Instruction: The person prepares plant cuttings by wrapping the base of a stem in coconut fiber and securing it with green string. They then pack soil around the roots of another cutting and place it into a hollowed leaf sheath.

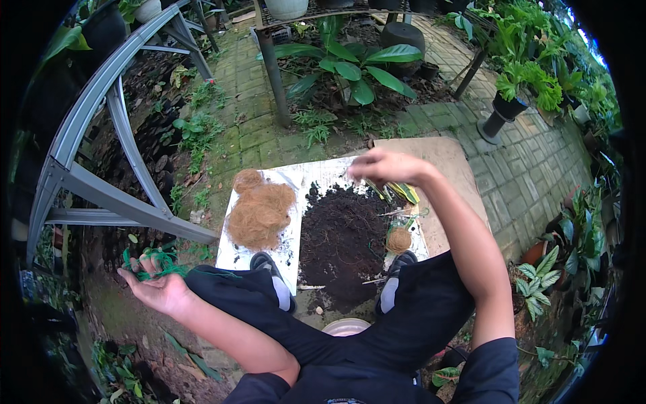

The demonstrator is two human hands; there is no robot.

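My left hand (164, 295), palm up beyond my left knee, holds a tangle of green string (169, 265). Raised over the far side of a dark soil heap (343, 237) is my right hand (388, 167). Its fingers are blurred, so I cannot tell whether they pinch anything. The soil is spread on a white sheet (242, 257) between my feet. Brown coconut fibre (260, 217) lies in a clump left of it. A fibre ball (399, 240) with green string about it sits to the right. Yellow-green striped leaves (405, 192) lie partly hidden below my right hand.
A brown board (449, 171) lies at the right on mossy paving (520, 166). A metal frame (136, 202) stands at the left. Ahead, a large-leaved plant (353, 65) grows beneath a raised rack (275, 76). Potted plants (540, 283) line the right. A round pale object (347, 326) shows between my legs.
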